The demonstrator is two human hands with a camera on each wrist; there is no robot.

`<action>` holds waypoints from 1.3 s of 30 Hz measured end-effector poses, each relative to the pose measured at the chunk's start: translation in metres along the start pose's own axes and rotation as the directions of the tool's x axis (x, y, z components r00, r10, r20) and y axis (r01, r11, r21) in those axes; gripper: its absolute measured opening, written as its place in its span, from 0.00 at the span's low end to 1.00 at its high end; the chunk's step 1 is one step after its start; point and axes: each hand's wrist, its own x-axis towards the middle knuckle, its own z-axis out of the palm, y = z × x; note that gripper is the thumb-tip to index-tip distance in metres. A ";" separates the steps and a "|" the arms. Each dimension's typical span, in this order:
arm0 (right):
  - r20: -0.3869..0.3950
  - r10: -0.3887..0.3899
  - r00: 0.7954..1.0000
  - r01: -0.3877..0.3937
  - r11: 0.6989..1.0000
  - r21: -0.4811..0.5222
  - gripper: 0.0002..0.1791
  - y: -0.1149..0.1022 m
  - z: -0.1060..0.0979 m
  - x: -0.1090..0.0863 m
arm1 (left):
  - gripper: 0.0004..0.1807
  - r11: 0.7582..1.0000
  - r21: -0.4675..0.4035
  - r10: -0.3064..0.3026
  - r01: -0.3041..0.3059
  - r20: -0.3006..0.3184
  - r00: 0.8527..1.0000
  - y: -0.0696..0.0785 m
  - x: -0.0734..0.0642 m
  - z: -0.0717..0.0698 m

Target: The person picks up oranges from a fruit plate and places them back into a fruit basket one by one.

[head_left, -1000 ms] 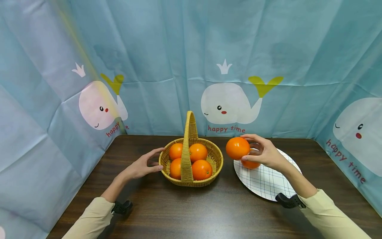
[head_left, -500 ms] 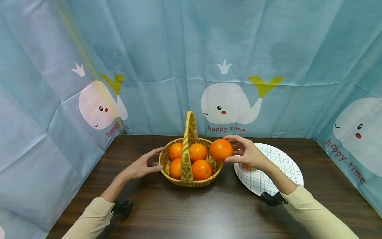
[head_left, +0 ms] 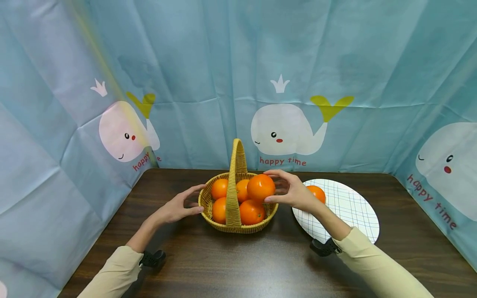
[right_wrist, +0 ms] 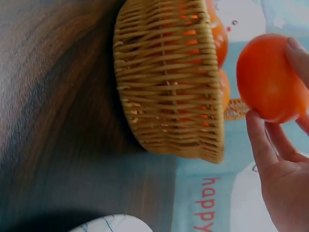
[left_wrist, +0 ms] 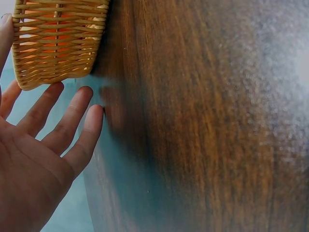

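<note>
My right hand [head_left: 296, 192] grips an orange [head_left: 261, 188] between thumb and fingers, over the right part of a yellow wicker basket [head_left: 246, 229]. In the right wrist view the held orange [right_wrist: 270, 77] shows above the rim. Several other oranges [head_left: 251, 213] lie in the basket, on both sides of its tall arched handle [head_left: 233, 198]. My left hand [head_left: 173, 210] rests at the basket's left side, thumb and fingers spread along the rim. The left wrist view shows these fingers [left_wrist: 67, 123] loosely extended, with fingertips at the wicker edge.
A round white plate [head_left: 350, 211] with a blue grid pattern lies right of the basket, partly under my right forearm. One orange [head_left: 316, 193] sits on its left part. A blue whale-print curtain [head_left: 201, 124] hangs behind the dark wooden table [head_left: 231, 265].
My right hand has carried the orange leftward from above the plate to over the basket. The orange on the plate is more exposed. My left hand has stayed put.
</note>
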 end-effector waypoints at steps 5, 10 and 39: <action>-0.015 0.024 1.000 -0.024 1.000 -0.010 0.38 0.004 0.006 0.005 | 0.40 1.000 0.013 -0.015 0.015 0.001 1.000 0.001 -0.001 0.000; -0.008 0.032 0.999 -0.032 0.999 0.015 0.38 0.008 0.010 0.010 | 0.39 1.000 0.018 0.004 -0.004 -0.002 1.000 0.000 0.000 0.000; -0.026 0.028 0.999 -0.027 0.999 0.039 0.32 0.007 -0.002 0.007 | 0.40 1.000 -0.028 -0.012 0.012 0.011 1.000 0.000 0.001 0.000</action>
